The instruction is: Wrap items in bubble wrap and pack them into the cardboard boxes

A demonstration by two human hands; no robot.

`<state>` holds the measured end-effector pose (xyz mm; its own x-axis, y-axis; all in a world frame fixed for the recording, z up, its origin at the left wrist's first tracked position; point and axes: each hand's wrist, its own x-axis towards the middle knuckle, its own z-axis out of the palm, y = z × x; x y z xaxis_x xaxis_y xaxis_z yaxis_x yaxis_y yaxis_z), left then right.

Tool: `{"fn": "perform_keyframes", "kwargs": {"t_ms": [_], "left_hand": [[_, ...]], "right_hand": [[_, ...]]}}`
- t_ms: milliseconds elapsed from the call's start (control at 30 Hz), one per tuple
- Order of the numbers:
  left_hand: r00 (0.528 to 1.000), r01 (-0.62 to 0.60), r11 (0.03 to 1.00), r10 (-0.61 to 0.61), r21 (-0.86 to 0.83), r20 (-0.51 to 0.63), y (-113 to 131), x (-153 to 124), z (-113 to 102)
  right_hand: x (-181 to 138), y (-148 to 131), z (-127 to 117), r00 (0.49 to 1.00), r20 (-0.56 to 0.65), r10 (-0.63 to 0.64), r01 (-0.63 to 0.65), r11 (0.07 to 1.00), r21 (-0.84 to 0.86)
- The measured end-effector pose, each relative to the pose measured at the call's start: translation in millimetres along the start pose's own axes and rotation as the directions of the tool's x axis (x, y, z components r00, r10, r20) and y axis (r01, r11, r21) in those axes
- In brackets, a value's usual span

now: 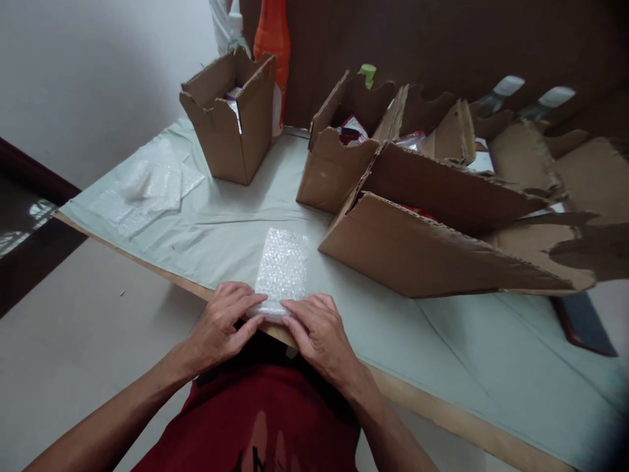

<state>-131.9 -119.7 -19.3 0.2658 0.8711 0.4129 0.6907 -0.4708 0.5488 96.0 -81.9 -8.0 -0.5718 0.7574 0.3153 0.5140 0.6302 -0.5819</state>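
A piece of bubble wrap (284,262) lies on the pale green cloth at the table's front edge, its near end folded or rolled into a thicker band. My left hand (228,321) pinches the left end of that band between thumb and fingers. On the right end, my right hand (317,331) grips it the same way, fingers on top and thumb at the near side. Whether anything is wrapped inside the fold cannot be made out. The far part of the bubble wrap lies flat, pointing away from me.
More bubble wrap sheets (152,183) lie at the left of the table. A cardboard box (228,141) stands behind, beside an orange bottle (272,39). Several joined cardboard bins (442,242) holding small packets fill the right side. A dark flat object (584,324) sits at far right.
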Motion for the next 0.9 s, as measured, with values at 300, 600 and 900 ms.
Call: {"fn": "perform_keyframes", "kwargs": {"t_ms": [300,600,900], "left_hand": [[0.990,0.126,0.991,-0.123,0.053,-0.071,-10.9,16.7,11.0],[0.990,0.142,0.989,-0.142,-0.033,0.003,-8.1,15.6,6.3],[0.812,0.483,0.778,-0.570,-0.401,-0.128,15.9,2.8,6.9]], "right_hand": [[1.0,2.2,0.8,1.000,-0.007,-0.020,0.018,0.977,-0.211],[-1.7,-3.8,-0.4,0.992,-0.053,0.113,-0.119,0.985,-0.128],[8.6,5.3,2.1,0.988,-0.054,0.141,-0.145,0.988,-0.061]]}}
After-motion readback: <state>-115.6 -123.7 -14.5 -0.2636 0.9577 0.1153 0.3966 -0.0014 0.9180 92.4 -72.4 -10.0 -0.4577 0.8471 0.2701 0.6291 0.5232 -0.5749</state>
